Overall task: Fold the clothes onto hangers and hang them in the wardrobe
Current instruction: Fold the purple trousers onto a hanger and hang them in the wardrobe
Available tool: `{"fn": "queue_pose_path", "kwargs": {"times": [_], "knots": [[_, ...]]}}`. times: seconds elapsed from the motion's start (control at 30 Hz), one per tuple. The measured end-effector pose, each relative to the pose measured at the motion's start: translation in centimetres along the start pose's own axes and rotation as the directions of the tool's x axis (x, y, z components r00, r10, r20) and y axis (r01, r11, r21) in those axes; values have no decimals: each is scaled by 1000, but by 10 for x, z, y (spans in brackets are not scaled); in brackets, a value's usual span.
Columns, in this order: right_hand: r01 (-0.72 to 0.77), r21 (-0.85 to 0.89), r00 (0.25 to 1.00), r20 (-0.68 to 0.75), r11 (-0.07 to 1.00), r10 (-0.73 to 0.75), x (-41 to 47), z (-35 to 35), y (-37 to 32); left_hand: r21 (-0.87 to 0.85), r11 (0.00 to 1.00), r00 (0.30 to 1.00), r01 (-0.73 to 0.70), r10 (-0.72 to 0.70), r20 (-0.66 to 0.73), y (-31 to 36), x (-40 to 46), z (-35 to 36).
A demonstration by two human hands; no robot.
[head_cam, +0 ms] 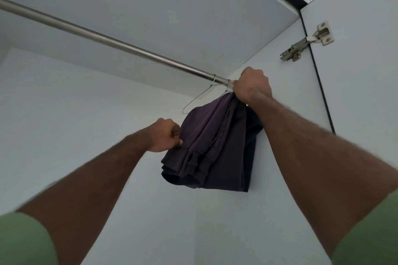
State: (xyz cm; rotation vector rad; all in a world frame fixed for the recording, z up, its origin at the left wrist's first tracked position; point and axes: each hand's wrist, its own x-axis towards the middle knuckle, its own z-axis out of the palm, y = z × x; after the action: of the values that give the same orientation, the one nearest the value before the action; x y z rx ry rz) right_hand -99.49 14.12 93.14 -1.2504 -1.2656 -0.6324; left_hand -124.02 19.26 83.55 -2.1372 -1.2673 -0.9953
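Right hand [252, 86] grips hanger top at rail [107, 38] end; left hand [165, 135] pinches folded dark garment [206, 148]. Hanging nearly done.

Metal door hinge [308, 42] upper right, green sleeves [23, 241]

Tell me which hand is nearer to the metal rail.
Right. The right hand is up at the metal rail, gripping the top of the dark folded garment by the hanger hooks. The left hand is lower, pinching the garment's left edge, apart from the rail.
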Motion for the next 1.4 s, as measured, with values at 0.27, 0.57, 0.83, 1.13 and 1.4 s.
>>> {"fn": "queue_pose_path", "kwargs": {"times": [0.27,0.57,0.83,1.13,1.4], "knots": [[8,69,1000,-12,998,-8,-12,2,-3,-19,1000,1000,-17,17,15,3,-15,3],[-37,45,999,-3,998,38,-55,-21,3,-95,993,996,-70,65,-54,17,-39,-9],[-25,-104,996,77,994,33,-114,-51,23,-197,966,982,-166,145,-118,56,-62,-4],[-69,-322,986,119,944,113,-188,-122,84,-356,902,969,-245,217,-119,137,-102,26],[-109,-447,975,126,888,183,-300,-232,153,-525,786,936,-326,346,-63,268,-182,54]]}}
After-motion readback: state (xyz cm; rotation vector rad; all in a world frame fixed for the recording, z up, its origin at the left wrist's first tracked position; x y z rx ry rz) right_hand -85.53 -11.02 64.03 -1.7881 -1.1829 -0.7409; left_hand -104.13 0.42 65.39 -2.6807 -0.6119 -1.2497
